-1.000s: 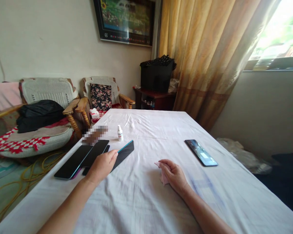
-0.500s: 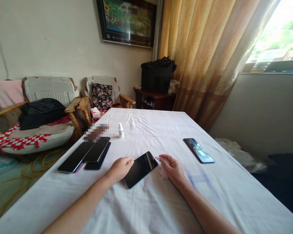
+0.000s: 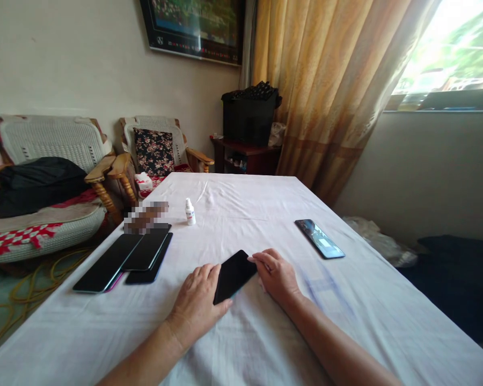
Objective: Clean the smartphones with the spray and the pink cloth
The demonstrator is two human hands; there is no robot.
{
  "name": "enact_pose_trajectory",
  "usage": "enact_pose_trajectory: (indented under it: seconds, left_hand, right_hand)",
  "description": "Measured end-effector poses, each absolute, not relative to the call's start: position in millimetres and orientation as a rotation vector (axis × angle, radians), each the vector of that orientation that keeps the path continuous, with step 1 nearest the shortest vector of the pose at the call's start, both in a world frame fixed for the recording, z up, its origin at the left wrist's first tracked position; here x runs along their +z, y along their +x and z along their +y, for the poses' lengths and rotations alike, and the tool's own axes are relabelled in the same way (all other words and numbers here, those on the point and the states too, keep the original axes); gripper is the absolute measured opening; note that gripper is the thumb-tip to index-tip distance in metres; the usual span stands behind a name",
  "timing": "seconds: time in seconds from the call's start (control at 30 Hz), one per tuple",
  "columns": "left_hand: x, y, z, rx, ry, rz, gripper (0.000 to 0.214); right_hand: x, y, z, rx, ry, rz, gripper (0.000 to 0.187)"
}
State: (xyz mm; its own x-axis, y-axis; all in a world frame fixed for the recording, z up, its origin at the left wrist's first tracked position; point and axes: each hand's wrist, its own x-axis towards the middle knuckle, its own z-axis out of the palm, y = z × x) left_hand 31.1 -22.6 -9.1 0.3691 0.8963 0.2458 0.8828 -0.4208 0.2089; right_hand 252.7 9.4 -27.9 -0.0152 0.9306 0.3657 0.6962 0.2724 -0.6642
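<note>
A dark-screened phone [image 3: 235, 276] is tilted between my hands above the white-covered table. My left hand [image 3: 199, 295] grips its left end, fingers along the far side and thumb at the near edge. At the phone's right end, my right hand [image 3: 277, 272] is closed with its fingertips at the upper right corner. A small pink cloth is tucked in those fingers, mostly hidden under the hand. Left of my hands lie several dark phones [image 3: 108, 262], partly overlapping. Another phone [image 3: 319, 238] with a lit or reflecting screen rests to the right.
A small white bottle [image 3: 190, 212] stands upright beyond the phones. Near it a blurred-out brown object [image 3: 147, 217] lies at the table's left edge. The white tablecloth [image 3: 241, 198] has wrinkles. Wooden armchairs [image 3: 156, 145] and a dark cabinet [image 3: 247, 155] stand past the table.
My left hand has shifted from a pinch on the phone's edge to a wider grip around its left end. My right hand has come in to the phone's corner. The view has swung slightly right.
</note>
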Motion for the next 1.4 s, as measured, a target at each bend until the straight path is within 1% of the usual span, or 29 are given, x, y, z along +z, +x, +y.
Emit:
enact_pose_trajectory:
  seconds: [0.07,0.17,0.33,0.5,0.73,1.03,1.27,1.4]
  left_hand:
    - [-9.3,31.6,-21.5,0.522,2.580,1.676,0.052]
    - [-5.9,32.9,-22.3,0.498,2.583,1.691,0.047]
    - [-2.8,34.3,-25.5,0.453,2.587,1.691,0.046]
    - [-8.8,31.5,-24.6,0.543,2.610,1.663,0.043]
    - [-12.8,27.2,-21.7,0.613,2.625,1.624,0.044]
    - [-23.1,24.5,-20.5,0.711,2.639,1.581,0.053]
    - [-21.9,22.5,-18.6,0.712,2.623,1.526,0.054]
    - [-16.8,23.1,-18.8,0.714,2.613,1.523,0.051]
  right_hand:
    - [-24.3,253.6,6.3,0.194,-1.503,-1.928,0.027]
    - [-19.5,254.8,2.3,0.051,-1.526,-2.105,0.028]
    - [-13.7,254.0,-4.9,-0.008,-1.523,-2.278,0.038]
    - [-8.6,251.6,-12.4,-0.054,-1.502,-2.447,0.039]
    - [-11.3,256.9,-10.2,-0.075,-1.602,-2.445,0.039]
    - [-14.9,266.9,-18.7,-0.050,-1.620,-2.404,0.046]
    - [-1.4,257.7,-0.5,0.080,-1.660,-2.361,0.043]
    - [3.5,253.1,16.1,0.142,-1.611,-2.394,0.044]
